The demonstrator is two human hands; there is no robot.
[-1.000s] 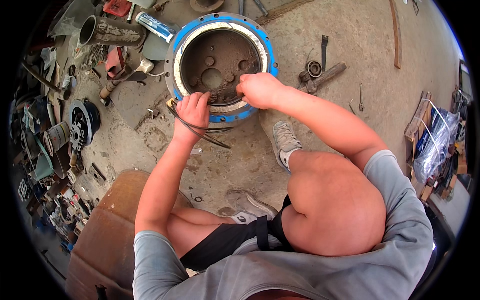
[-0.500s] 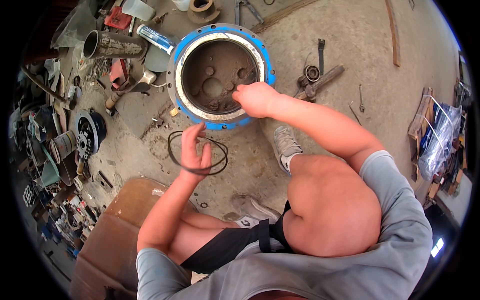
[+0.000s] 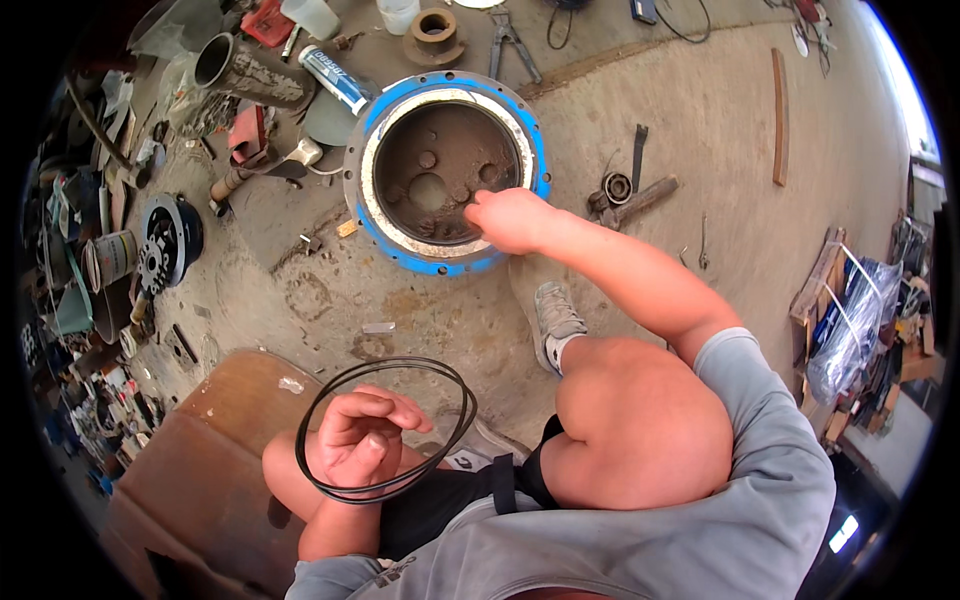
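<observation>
A round metal housing (image 3: 362, 215) with a blue flange and a pale inner ring stands on the floor in front of me, its inside brown and dirty. My right hand (image 3: 510, 218) reaches over its near right edge. Those fingers are bent together at the inner wall; whatever they pinch is hidden. My left hand (image 3: 360, 440) is raised over my lap, palm up, fingers loosely curled and thumb apart. Thin black rubber rings (image 3: 468, 410), looking like O-rings, hang looped around that hand at the wrist, with nothing visible between the fingertips.
A blue-and-white cartridge tube (image 3: 335, 78) and a rusty pipe (image 3: 250, 75) lie left of the housing. Pliers (image 3: 513, 48) lie beyond it. To the right are a hammer (image 3: 645, 200) and a bearing (image 3: 617, 186). A brown sheet-covered block (image 3: 200, 440) is beside my left leg.
My left hand has drawn back from the housing's near edge toward my lap, turning palm up and carrying the rubber rings. My right hand has stayed at the housing's inner edge.
</observation>
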